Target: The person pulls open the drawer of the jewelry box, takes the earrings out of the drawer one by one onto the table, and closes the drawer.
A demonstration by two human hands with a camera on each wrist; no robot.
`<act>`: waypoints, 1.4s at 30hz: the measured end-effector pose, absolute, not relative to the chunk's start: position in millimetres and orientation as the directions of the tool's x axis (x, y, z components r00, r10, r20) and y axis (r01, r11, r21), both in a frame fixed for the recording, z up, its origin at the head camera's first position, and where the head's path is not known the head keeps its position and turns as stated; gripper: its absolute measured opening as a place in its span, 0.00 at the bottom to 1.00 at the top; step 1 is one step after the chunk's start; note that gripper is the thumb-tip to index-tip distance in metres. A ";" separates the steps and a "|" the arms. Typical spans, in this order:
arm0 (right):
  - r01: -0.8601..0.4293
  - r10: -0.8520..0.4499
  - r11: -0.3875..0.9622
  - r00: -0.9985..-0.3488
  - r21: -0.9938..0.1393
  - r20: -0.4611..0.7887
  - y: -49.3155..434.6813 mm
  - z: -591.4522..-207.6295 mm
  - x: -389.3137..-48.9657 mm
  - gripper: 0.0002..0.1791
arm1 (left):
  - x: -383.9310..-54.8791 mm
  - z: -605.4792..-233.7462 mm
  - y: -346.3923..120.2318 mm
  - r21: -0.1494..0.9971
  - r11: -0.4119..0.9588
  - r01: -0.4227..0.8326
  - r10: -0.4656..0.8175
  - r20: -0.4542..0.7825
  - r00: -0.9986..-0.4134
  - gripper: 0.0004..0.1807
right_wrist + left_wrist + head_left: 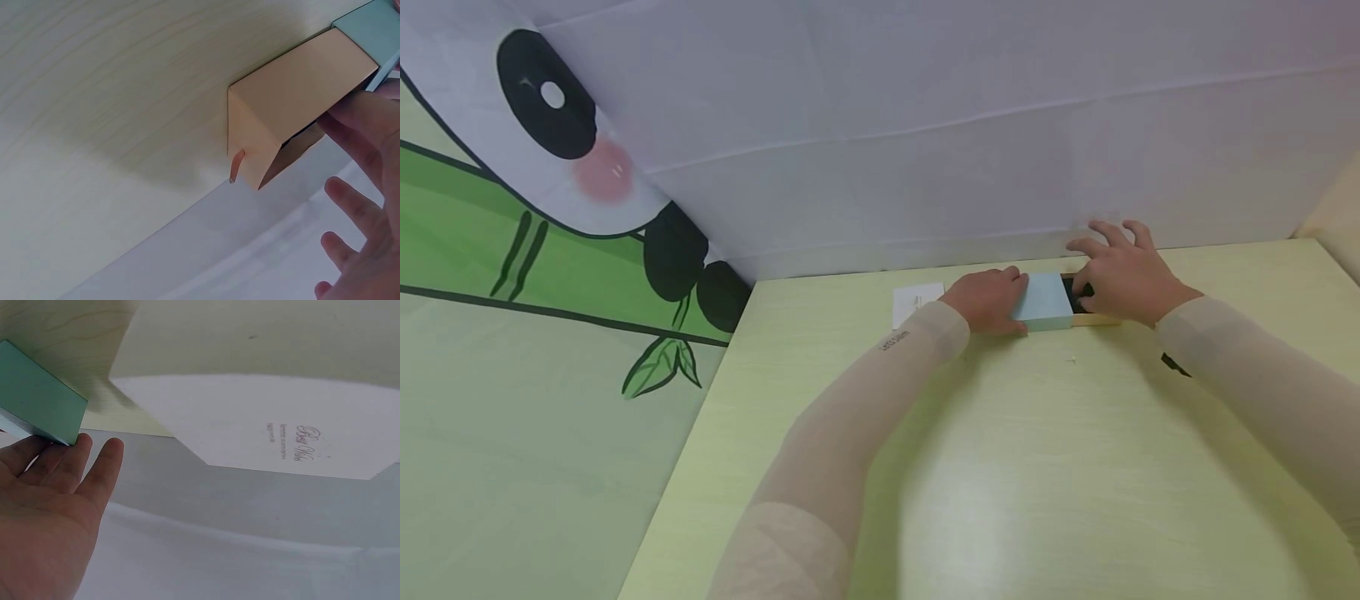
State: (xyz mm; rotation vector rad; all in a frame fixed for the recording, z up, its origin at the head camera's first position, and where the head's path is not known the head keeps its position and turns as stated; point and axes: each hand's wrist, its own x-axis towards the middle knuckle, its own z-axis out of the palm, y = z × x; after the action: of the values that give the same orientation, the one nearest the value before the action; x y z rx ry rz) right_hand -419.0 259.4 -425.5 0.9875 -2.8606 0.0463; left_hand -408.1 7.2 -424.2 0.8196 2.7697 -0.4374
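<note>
Site: indoors, a small screened work corner; whether in a home, office or studio cannot be told. Evidence: light wood-grain desk (985,500) set against pale, fold-creased sheeting (925,108); on the left side, a large green, white and black cartoon print (460,225).

Pale table (1000,467), blue box (1043,300), white box (914,302)

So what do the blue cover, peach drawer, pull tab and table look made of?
Blue cover: likely paperboard, matte; crisp edges, even colour.
Peach drawer: probably paperboard too, matte; sharp corners, no visible grain.
Pull tab: ribbon or paper, can't tell; thin bent strip.
Table: wood or wood-look laminate, satin; pale grain, soft glare.
</note>
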 end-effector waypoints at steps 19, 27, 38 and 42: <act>-0.598 -0.594 0.800 -0.800 -0.050 0.086 255.3 -419.2 -419.4 0.07 | -409.1 -424.8 7.7 -0.232 0.798 0.556 0.490 -0.288 -0.823 0.53; -0.599 -0.595 0.800 -0.799 -0.039 0.086 253.5 -419.1 -420.7 0.05 | -410.2 -424.8 7.4 -0.223 0.798 0.560 0.495 -0.287 -0.820 0.53; -0.568 -0.567 0.819 -0.823 -0.087 0.031 246.6 -413.7 -420.9 0.03 | -408.3 -423.0 7.7 -0.206 0.809 0.551 0.485 -0.296 -0.823 0.53; -0.549 -0.551 0.830 -0.834 -0.103 0.004 245.2 -414.6 -424.7 0.03 | -407.6 -423.2 7.0 -0.211 0.805 0.554 0.490 -0.289 -0.822 0.53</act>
State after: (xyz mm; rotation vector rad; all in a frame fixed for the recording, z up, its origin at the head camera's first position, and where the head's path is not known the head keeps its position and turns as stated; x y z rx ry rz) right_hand -424.7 245.2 -414.6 0.9105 -3.0292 0.1583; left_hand -407.6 7.0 -423.2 0.8128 2.7717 -0.4242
